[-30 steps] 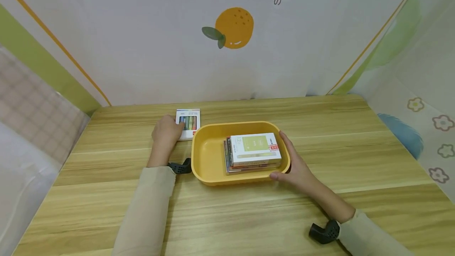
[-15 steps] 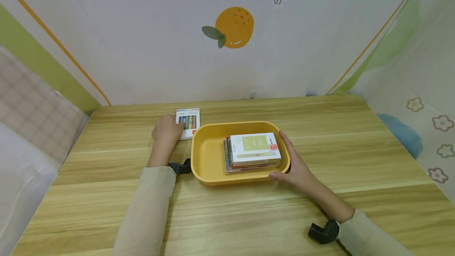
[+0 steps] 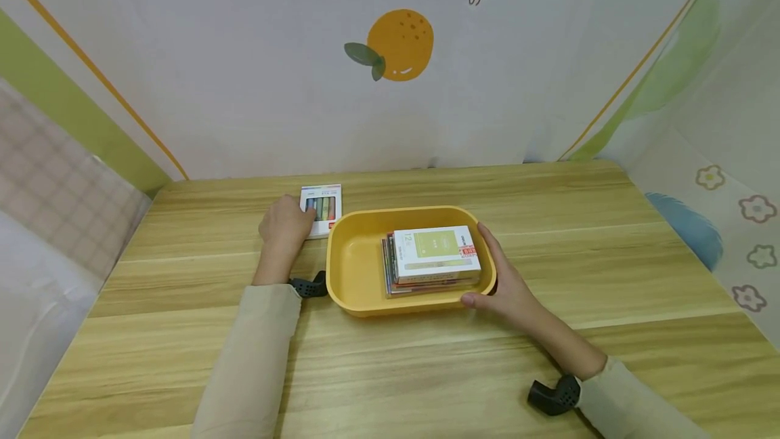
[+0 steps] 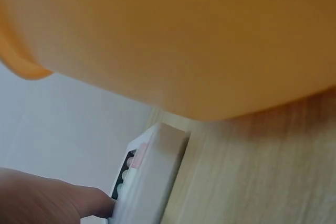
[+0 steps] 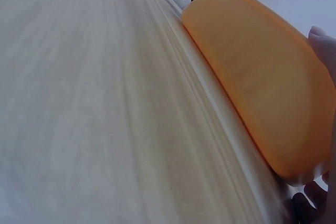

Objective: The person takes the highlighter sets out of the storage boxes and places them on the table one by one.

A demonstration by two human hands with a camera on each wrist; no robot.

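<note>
On the table's left side lies a white box of crayons (image 3: 323, 211), coloured sticks showing through its window. My left hand (image 3: 285, 223) holds it by its left edge, thumb over the window; the other fingers are hidden in the head view. The left wrist view shows the thumb (image 4: 94, 202) against the box (image 4: 152, 171). Just right of it stands a yellow plastic basket (image 3: 359, 303). My right hand (image 3: 508, 290) grips the basket's right end, with the thumb at the front rim. Inside, toward the right, is a stack of flat boxes topped by a white-and-green box (image 3: 435, 253).
The wood-grain table (image 3: 390, 378) ends at a white printed backdrop (image 3: 274, 87) along the back. The basket's left part shows bare floor beside the stack. Black camera mounts (image 3: 553, 395) sit on both wrists, the left one close to the basket's left wall.
</note>
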